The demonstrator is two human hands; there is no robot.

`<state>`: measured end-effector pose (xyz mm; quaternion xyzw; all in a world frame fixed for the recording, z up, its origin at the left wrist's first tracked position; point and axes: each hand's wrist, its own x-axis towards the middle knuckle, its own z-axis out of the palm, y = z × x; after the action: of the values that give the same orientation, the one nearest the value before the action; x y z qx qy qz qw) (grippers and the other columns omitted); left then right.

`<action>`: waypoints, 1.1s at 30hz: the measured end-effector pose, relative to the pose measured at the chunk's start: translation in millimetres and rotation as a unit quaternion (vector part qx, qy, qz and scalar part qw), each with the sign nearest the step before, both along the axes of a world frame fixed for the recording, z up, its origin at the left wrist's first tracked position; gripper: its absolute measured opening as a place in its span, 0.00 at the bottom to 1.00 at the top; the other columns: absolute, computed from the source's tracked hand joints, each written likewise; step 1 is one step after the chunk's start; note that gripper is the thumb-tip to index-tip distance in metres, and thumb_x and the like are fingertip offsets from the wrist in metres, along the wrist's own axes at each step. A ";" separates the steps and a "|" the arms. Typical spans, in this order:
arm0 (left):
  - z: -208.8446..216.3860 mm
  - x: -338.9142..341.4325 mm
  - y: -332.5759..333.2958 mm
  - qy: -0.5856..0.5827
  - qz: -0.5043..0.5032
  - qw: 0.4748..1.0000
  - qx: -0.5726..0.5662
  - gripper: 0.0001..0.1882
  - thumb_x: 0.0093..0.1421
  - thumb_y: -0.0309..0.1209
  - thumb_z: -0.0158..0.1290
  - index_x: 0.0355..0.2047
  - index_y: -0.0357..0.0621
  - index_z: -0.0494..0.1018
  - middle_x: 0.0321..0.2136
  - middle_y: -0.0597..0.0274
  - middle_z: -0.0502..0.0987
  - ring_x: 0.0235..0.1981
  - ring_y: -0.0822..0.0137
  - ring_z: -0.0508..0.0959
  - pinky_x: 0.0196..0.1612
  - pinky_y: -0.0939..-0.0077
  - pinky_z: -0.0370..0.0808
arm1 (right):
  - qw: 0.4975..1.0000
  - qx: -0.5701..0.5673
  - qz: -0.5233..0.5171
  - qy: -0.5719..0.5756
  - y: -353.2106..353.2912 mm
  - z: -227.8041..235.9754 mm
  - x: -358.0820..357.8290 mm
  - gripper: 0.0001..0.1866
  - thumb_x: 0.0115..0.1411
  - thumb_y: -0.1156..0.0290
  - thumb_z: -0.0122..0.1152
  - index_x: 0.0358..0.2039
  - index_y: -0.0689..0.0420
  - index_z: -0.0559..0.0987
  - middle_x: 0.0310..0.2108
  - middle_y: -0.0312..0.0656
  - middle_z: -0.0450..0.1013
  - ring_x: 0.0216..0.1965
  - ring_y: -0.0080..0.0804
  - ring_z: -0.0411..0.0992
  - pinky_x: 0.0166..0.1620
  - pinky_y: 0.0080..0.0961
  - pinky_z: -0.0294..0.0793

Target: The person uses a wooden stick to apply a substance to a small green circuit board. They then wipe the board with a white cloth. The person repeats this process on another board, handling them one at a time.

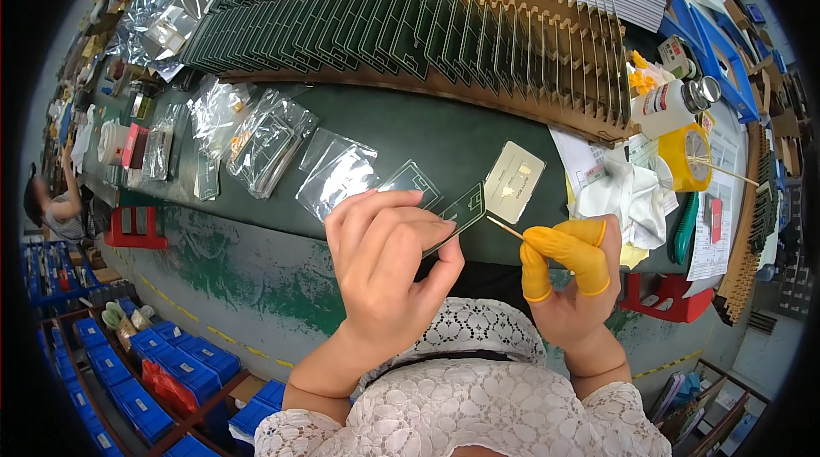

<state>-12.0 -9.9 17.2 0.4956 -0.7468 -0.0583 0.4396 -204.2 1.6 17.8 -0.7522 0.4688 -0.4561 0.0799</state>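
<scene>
My left hand pinches a thin rectangular panel by its near edge, between thumb and fingers. The panel looks green, with a pale outline near its rim. Yellow finger cots cover several fingers of my right hand, which grips a thin wooden stick. The stick's tip points at the panel's right corner; whether it touches, I cannot tell. Just beyond lies a cream-coloured card or plate with dark print. Another outlined panel lies flat behind my left fingers.
Slotted brown cardboard racks hold many upright panels across the back. Clear plastic bags lie at left. To the right are a white cloth, a yellow tape roll, a white bottle and a green-handled tool.
</scene>
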 end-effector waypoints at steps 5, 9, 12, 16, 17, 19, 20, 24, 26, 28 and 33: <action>1.0 -0.1 -0.5 0.029 -0.003 0.999 0.014 0.14 0.42 0.15 0.62 0.28 0.44 0.73 0.29 0.64 0.79 0.41 0.57 0.80 0.49 0.63 0.69 | 0.998 0.029 0.009 -0.057 1.2 3.3 -0.6 0.17 0.46 0.80 0.71 0.38 0.55 0.81 0.31 0.37 0.72 0.28 0.34 0.64 0.31 0.26 0.63; -2.7 -1.2 -1.1 0.045 -0.010 0.999 0.007 0.14 0.43 0.15 0.62 0.28 0.45 0.73 0.30 0.64 0.80 0.41 0.58 0.80 0.49 0.63 0.70 | 0.996 0.040 0.017 -0.073 4.9 2.4 0.7 0.17 0.46 0.79 0.72 0.38 0.54 0.81 0.31 0.36 0.72 0.29 0.34 0.65 0.31 0.26 0.63; -6.4 -1.4 -0.7 0.056 -0.017 0.998 0.000 0.15 0.42 0.16 0.62 0.29 0.46 0.73 0.30 0.65 0.80 0.41 0.58 0.80 0.49 0.63 0.68 | 0.998 0.030 0.010 -0.047 6.9 0.9 2.3 0.18 0.45 0.79 0.73 0.38 0.53 0.81 0.32 0.35 0.72 0.29 0.34 0.65 0.31 0.27 0.63; -9.3 -1.6 -0.2 0.059 -0.017 0.998 -0.012 0.15 0.40 0.18 0.63 0.29 0.46 0.75 0.30 0.68 0.79 0.41 0.58 0.79 0.49 0.63 0.66 | 1.000 0.010 0.002 -0.021 7.2 0.4 2.5 0.19 0.44 0.79 0.73 0.38 0.52 0.81 0.32 0.35 0.71 0.29 0.34 0.65 0.31 0.27 0.63; -9.2 -1.8 -0.1 0.057 -0.016 0.998 -0.012 0.15 0.40 0.18 0.63 0.29 0.46 0.75 0.30 0.68 0.79 0.41 0.59 0.79 0.49 0.63 0.66 | 1.000 0.007 0.002 -0.017 7.1 0.1 2.5 0.19 0.44 0.79 0.73 0.38 0.52 0.81 0.32 0.34 0.71 0.29 0.34 0.65 0.31 0.27 0.63; -8.8 -2.2 0.1 0.056 -0.014 0.998 -0.013 0.15 0.40 0.18 0.63 0.29 0.46 0.75 0.31 0.68 0.79 0.41 0.59 0.79 0.49 0.63 0.66 | 1.000 0.006 -0.002 -0.016 7.1 -0.3 3.0 0.19 0.43 0.79 0.73 0.38 0.52 0.81 0.33 0.34 0.71 0.29 0.34 0.65 0.31 0.27 0.63; -8.7 -2.4 0.2 0.055 -0.014 0.998 -0.014 0.15 0.40 0.18 0.63 0.29 0.46 0.75 0.31 0.68 0.79 0.41 0.59 0.79 0.49 0.63 0.66 | 1.000 0.005 -0.005 -0.015 7.2 -0.4 3.2 0.19 0.43 0.79 0.74 0.38 0.52 0.81 0.33 0.34 0.71 0.29 0.34 0.65 0.31 0.27 0.63; -7.8 -2.2 1.0 0.048 -0.012 0.999 -0.011 0.15 0.41 0.17 0.63 0.29 0.46 0.74 0.31 0.67 0.80 0.41 0.58 0.79 0.49 0.63 0.67 | 1.000 0.006 -0.003 -0.009 7.3 -0.4 2.9 0.20 0.43 0.78 0.74 0.38 0.52 0.81 0.33 0.35 0.71 0.30 0.35 0.65 0.32 0.27 0.64; -4.4 -2.4 1.3 0.038 -0.010 0.999 -0.005 0.15 0.42 0.15 0.62 0.28 0.46 0.72 0.30 0.64 0.81 0.41 0.58 0.80 0.49 0.63 0.70 | 1.000 0.007 0.000 -0.004 7.4 -0.4 2.8 0.20 0.44 0.78 0.74 0.39 0.52 0.80 0.33 0.35 0.71 0.30 0.35 0.65 0.32 0.27 0.64; -3.6 -2.6 1.6 0.038 -0.010 0.999 -0.004 0.15 0.42 0.15 0.62 0.28 0.46 0.72 0.30 0.64 0.81 0.41 0.58 0.80 0.49 0.63 0.70 | 1.000 0.005 0.002 0.006 6.8 0.7 2.6 0.20 0.44 0.78 0.74 0.39 0.52 0.80 0.33 0.35 0.71 0.30 0.35 0.65 0.32 0.28 0.64; -2.4 -2.5 1.5 0.038 -0.011 0.999 -0.002 0.15 0.42 0.15 0.62 0.28 0.45 0.72 0.30 0.64 0.81 0.41 0.57 0.79 0.48 0.64 0.70 | 1.000 -0.003 0.001 0.008 5.0 -0.1 3.2 0.20 0.44 0.78 0.73 0.39 0.52 0.80 0.33 0.35 0.71 0.30 0.35 0.65 0.32 0.28 0.64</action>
<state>-14.5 -8.4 14.8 0.4840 -0.7348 -0.0803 0.4683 -201.1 6.7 17.8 -0.7563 0.4675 -0.4516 0.0746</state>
